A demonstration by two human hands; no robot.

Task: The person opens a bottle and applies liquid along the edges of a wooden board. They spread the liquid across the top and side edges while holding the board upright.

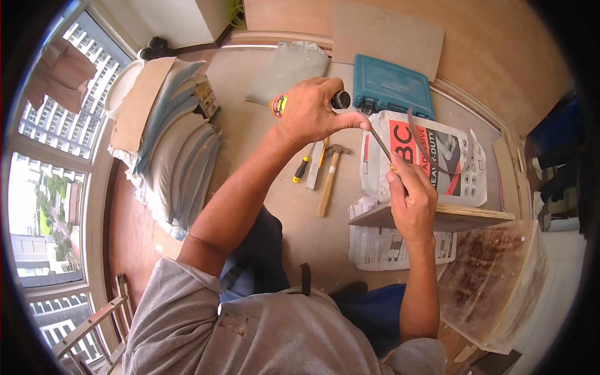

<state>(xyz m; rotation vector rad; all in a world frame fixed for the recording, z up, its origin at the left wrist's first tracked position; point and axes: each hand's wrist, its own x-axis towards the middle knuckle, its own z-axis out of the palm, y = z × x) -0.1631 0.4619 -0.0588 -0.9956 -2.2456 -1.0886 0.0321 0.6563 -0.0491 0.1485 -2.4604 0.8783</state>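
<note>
My left hand (pixel 312 112) is closed around a labelled container (pixel 279 105); a black round end (pixel 340 100) shows beside its fingers. The left thumb points along a thin dark strip or rod (pixel 381 144). At the lower end of that piece, my right hand (pixel 412 194) pinches it between thumb and fingers. Under the right hand is the edge of a wooden board (pixel 469 214), raised above the floor. A curved brown strip (pixel 431 154) hangs over a printed adhesive bag (pixel 465 156). A hammer (pixel 328 181) and a yellow-black screwdriver (pixel 301 169) lie nearby.
A teal case (pixel 392 84) sits beyond the bag. Stacked sacks (pixel 181 150) stand by the window at left, near a metal ladder (pixel 94 319). A flat grey-green bag (pixel 287 72) lies ahead. A clear-sided box (pixel 494 281) is at right; a person's legs (pixel 559 178) show behind.
</note>
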